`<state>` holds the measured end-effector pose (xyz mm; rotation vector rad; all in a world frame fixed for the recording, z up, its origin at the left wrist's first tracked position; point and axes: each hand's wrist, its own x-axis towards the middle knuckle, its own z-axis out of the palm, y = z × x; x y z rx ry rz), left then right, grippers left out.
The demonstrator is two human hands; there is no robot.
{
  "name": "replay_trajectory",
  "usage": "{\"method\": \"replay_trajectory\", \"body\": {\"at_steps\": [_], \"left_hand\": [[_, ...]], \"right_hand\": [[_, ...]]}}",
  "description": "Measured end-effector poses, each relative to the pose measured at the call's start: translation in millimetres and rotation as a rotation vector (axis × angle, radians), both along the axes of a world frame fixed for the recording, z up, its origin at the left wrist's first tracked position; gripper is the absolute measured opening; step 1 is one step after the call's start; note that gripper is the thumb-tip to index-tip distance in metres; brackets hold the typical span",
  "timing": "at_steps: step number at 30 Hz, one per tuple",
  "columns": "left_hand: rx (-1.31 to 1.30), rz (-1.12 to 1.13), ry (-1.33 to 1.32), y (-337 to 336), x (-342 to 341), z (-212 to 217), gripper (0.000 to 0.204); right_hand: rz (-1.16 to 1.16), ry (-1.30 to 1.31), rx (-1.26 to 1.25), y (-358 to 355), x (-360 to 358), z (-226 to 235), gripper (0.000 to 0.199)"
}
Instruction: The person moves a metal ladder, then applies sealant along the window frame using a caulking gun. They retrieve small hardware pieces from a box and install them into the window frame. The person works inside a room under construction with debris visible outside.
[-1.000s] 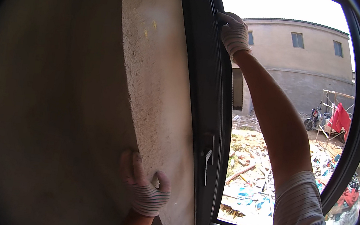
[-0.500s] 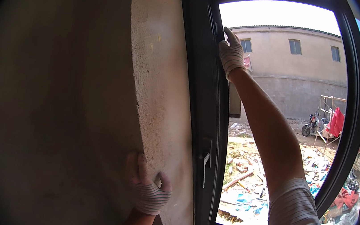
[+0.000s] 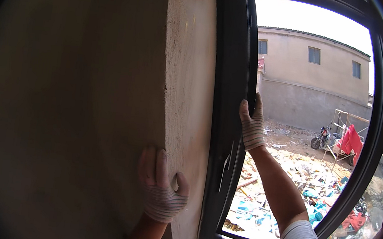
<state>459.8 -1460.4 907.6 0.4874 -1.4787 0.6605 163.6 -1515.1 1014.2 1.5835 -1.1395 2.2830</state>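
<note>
My left hand (image 3: pixel 163 190), in a pale striped glove, rests at the corner of the plastered wall (image 3: pixel 187 95). Its fingers stretch upward, with the thumb spread toward the window. Higher up and farther right, my right hand (image 3: pixel 252 124) wears a matching glove. It lies against the inner edge of the dark window frame (image 3: pixel 230 76), thumb and fingers pointing up and apart. A window handle (image 3: pixel 224 171) is on the frame below that hand. Whether the right fingertips press on the frame or curl round its edge is hard to make out.
The shadowed wall face (image 3: pixel 83 106) fills the left side. Beyond the window, rubble and scraps (image 3: pixel 273 196) cover the ground. A motorcycle (image 3: pixel 320 138), a red cloth (image 3: pixel 351 140) on a metal stand and a beige building (image 3: pixel 298 70) are farther out.
My right hand has slid down along the window frame from near its top to about mid-height. The left hand stays at the wall corner. The whole view has shifted a little.
</note>
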Motion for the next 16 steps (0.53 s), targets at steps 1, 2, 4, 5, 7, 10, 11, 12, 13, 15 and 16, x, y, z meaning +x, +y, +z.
{"method": "replay_trajectory", "body": {"at_steps": [1,2,4,5,7,10,11,12,13,15,16], "left_hand": [[0.009,0.020,0.004,0,2,0,0.074],[0.016,0.014,-0.003,1,4,1,0.074],[0.039,-0.001,-0.017,1,7,6,0.073],[0.037,-0.003,-0.024,2,9,12,0.073],[0.043,0.002,-0.040,1,12,21,0.074],[0.004,-0.105,0.006,-10,7,24,0.074],[0.001,-0.135,0.030,-12,5,24,0.074],[-0.067,-0.113,-0.001,-19,7,27,0.074],[-0.069,-0.144,-0.008,-33,-2,19,0.073],[-0.056,-0.158,-0.035,-31,-2,20,0.070],[-0.028,-0.178,-0.036,-24,-3,22,0.067]], "right_hand": [[-0.002,-0.010,0.003,0,4,-10,0.086],[0.000,-0.021,0.006,-1,9,-19,0.087],[-0.007,-0.037,0.024,-5,9,-34,0.090],[0.009,-0.044,0.033,0,17,-33,0.090],[0.000,-0.023,-0.032,-7,14,-37,0.089],[-0.058,-0.066,0.044,12,29,-27,0.086],[-0.084,-0.079,0.085,16,30,-27,0.085],[-0.103,-0.042,0.095,11,24,-23,0.087],[-0.150,-0.001,0.126,2,6,-31,0.088],[-0.159,0.045,0.170,2,-5,-30,0.091],[-0.133,0.060,0.170,1,-20,-12,0.089]]}}
